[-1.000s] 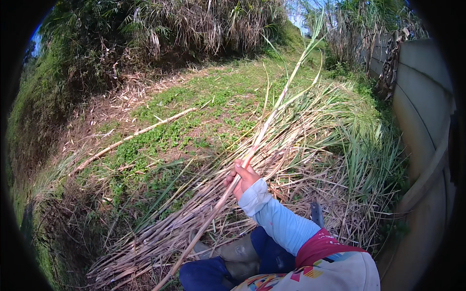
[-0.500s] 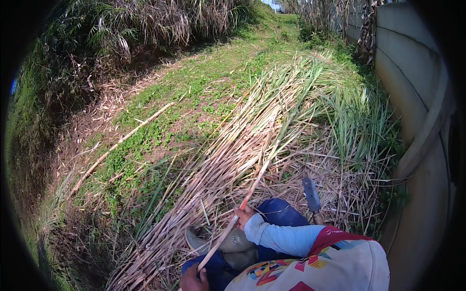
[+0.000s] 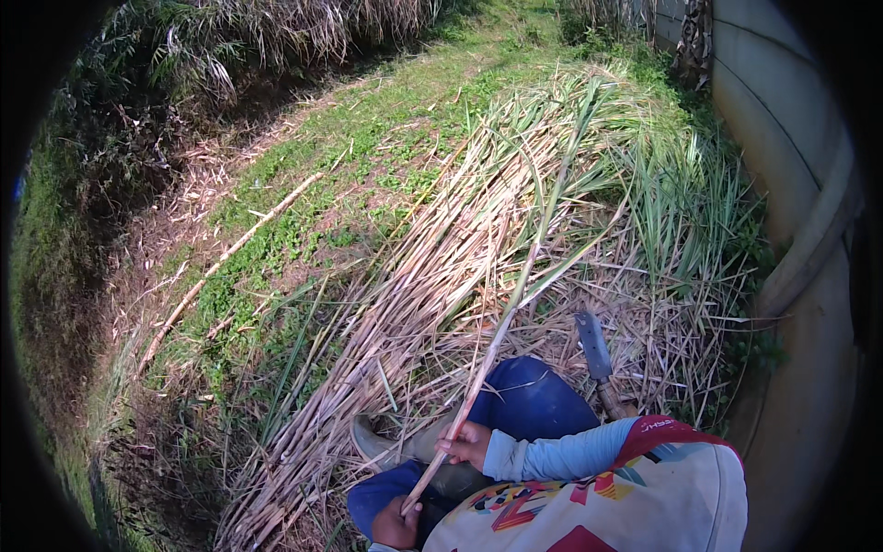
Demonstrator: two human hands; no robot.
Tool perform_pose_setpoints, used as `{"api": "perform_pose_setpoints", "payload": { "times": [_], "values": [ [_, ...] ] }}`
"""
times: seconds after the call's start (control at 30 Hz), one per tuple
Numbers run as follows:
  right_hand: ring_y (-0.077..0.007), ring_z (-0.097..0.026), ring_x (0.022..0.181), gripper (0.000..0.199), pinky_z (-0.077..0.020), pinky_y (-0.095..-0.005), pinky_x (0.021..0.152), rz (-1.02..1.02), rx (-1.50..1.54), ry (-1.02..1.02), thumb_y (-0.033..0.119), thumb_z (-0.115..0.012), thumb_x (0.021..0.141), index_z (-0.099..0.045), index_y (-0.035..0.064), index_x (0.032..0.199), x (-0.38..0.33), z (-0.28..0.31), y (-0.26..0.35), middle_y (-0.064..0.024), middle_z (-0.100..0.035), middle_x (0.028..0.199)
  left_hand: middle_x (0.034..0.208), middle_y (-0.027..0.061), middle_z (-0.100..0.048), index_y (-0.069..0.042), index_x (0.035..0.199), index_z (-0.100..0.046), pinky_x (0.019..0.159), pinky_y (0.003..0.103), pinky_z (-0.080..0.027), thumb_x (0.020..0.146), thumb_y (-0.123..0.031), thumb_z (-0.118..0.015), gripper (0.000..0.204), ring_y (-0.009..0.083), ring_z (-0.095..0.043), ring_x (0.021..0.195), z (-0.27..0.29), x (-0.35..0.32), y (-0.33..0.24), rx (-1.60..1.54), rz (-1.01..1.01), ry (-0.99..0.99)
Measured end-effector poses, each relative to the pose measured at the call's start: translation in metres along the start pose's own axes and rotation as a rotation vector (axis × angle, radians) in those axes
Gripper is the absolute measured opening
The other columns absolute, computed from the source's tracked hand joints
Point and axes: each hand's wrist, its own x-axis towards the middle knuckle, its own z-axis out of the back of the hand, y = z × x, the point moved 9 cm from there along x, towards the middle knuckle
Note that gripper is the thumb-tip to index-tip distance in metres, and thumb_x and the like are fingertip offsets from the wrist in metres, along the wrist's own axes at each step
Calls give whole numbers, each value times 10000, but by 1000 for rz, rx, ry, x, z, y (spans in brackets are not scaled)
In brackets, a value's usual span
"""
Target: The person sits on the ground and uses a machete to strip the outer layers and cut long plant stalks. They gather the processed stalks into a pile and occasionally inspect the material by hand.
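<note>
A long pale cane stalk [image 3: 495, 345] with green leaves at its far end slants across my lap. Around its lower end my left hand [image 3: 396, 524] is closed. Higher up the same stalk, my right hand [image 3: 466, 445] grips it with bent fingers. Beyond my legs lies a big heap of cut cane stalks [image 3: 414, 299], leafy at the far end. To the right of my knee a machete [image 3: 596, 348] with a dark, broad blade and a wooden handle rests on dry leaf litter.
A long bare pole [image 3: 235, 264] lies on the grass to the left. Dense brush [image 3: 230, 64] covers the bank at the far left. A pale wall [image 3: 782, 166] runs along the right, with a curved pipe-like piece against it. My boot [image 3: 372, 443] sits beside the heap.
The stalk has shifted, with its leafy end now higher and farther right. My left hand has moved up and right into fuller view, while the right stays gripping the stalk.
</note>
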Motion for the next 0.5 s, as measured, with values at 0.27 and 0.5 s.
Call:
{"api": "perform_pose_setpoints", "payload": {
  "times": [0.27,0.5],
  "values": [
    [-110,-596,905,407,-503,-271,785,152,-275,77,278,-639,980,-543,45,1299,-4,17,74,-43,-635,1033,887,241,-671,-80,1061,-675,683,503,-495,948,-376,-614,323,456,-648,817,21,-25,37,36,-4,-162],
    [-187,-629,768,525,-549,-360,691,418,295,-630,235,-644,970,-386,87,1402,1,144,132,-102,-587,1066,766,229,-660,-105,984,-724,593,503,-488,888,-402,-683,315,432,-640,672,30,-50,51,174,-90,-226]
  ]
}}
